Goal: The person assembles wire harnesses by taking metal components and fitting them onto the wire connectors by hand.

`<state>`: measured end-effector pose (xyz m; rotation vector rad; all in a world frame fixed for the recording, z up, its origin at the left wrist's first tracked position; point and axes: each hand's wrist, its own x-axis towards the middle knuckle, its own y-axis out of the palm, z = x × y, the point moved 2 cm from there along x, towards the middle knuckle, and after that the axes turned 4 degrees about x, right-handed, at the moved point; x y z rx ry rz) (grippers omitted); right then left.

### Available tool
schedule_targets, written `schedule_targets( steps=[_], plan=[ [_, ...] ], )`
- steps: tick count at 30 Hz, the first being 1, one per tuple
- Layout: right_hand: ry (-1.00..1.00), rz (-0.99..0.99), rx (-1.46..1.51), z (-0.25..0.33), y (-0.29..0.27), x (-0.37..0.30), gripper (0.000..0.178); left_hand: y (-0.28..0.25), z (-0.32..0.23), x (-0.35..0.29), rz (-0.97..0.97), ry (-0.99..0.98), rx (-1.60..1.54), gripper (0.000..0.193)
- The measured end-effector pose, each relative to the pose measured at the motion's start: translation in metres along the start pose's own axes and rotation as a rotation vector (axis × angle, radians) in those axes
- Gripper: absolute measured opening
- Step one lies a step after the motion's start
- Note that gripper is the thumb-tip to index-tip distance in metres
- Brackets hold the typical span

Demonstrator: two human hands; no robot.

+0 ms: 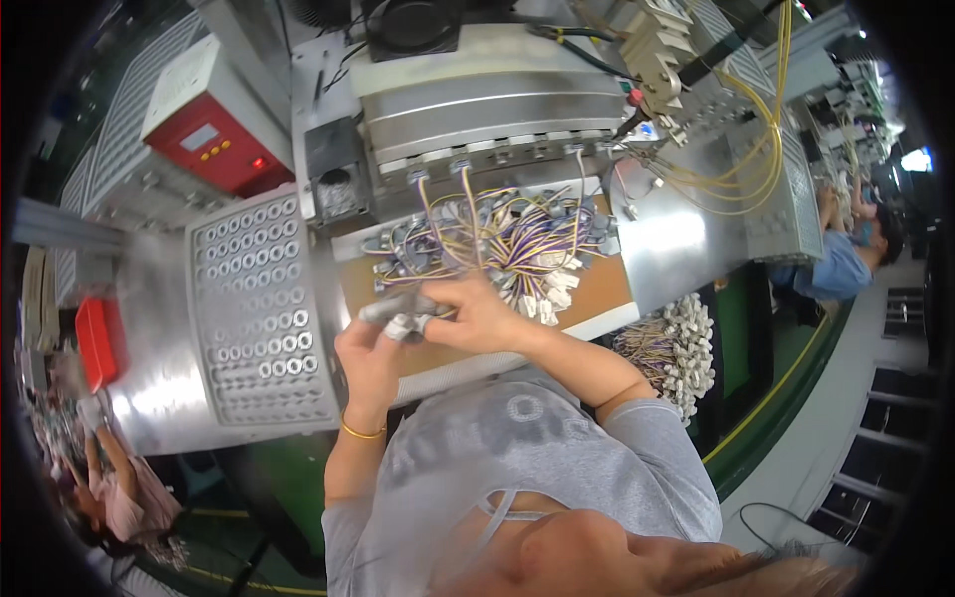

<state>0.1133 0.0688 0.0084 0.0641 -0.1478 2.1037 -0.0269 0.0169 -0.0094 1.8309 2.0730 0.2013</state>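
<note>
My left hand (366, 370), with a yellow bangle at the wrist, is closed in a pinch in front of the wire pile. My right hand (477, 316) meets it, its fingers bent and closed against the left fingertips. Grey coverings sit on some fingers. A small white piece (400, 326) shows between the fingertips; whether it is a connector or a finger covering is unclear. Just beyond lies a heap of purple, yellow and white wire harnesses (527, 234) with white connectors (547, 294) on a brown board (607, 287). Blur hides what the fingers grip.
A metal fixture (497, 114) stands behind, with several harness wires plugged into its front. At left are a tray of metal rings (261, 308), a red-fronted control box (224, 144) and a red bin (97, 343). More harnesses (676, 353) hang at right. Other people work at both sides.
</note>
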Motion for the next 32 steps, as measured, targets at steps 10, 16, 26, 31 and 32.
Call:
schedule_targets(
  steps=[10,16,26,31,32],
  plan=[
    [0.206,0.039,0.172,-0.011,-0.029,0.004,0.019,0.033,-0.003,0.015,0.242,-0.151,-0.362,0.036],
    [0.087,-0.667,0.215,-0.034,-0.096,0.009,0.006,0.023,0.018,0.016,0.144,0.016,-0.042,0.036],
    [0.106,-0.871,0.366,-0.038,-0.102,0.023,0.015,-0.055,0.059,-0.007,-0.389,0.293,0.801,0.034],
    [0.13,-0.883,0.158,-0.032,-0.111,0.017,0.006,-0.092,0.089,-0.004,-0.277,0.231,0.855,0.038],
    [0.115,-0.933,0.121,-0.025,-0.127,0.007,0.006,-0.095,0.09,-0.001,-0.186,0.188,0.964,0.043]
  ],
)
